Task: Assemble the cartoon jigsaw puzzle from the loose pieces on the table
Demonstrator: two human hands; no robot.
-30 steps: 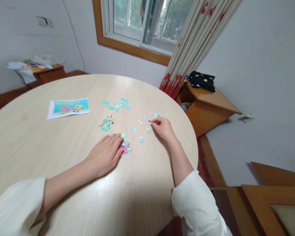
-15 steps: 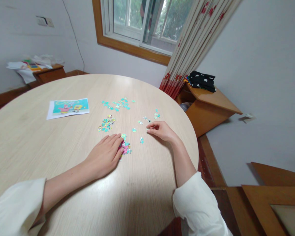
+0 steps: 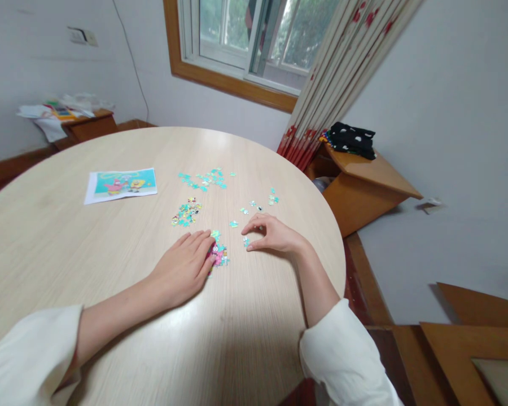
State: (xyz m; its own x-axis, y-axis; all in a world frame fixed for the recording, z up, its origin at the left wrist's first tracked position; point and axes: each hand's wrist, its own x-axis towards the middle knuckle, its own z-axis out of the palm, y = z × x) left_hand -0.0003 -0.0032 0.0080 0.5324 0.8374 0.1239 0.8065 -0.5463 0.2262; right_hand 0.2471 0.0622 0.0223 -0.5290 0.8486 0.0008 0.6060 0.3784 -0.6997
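My left hand (image 3: pixel 186 260) lies flat, its fingers resting against a partly joined patch of jigsaw puzzle (image 3: pixel 219 254) with a pink figure on it; the fingers hide the patch's left part. To the right, my right hand (image 3: pixel 271 233) has thumb and fingers apart around a small joined bit of puzzle (image 3: pixel 246 242) on the table. Whether the fingertips touch that bit, I cannot tell. A single light-blue puzzle piece (image 3: pixel 234 224) lies just beyond, left of the right fingertips.
On the round table (image 3: pixel 152 349) lie a pile of mixed pieces (image 3: pixel 187 213), a spread of turquoise pieces (image 3: pixel 205 179) and a few pieces (image 3: pixel 272 197) at the right. A printed cartoon picture (image 3: pixel 125 185) lies at the left. A wooden cabinet (image 3: pixel 366 192) stands beyond the right edge.
My right hand has moved nearer to me and a little left, and its fingers have spread from a pinch to around the small joined bit. My left hand stays on the patch.
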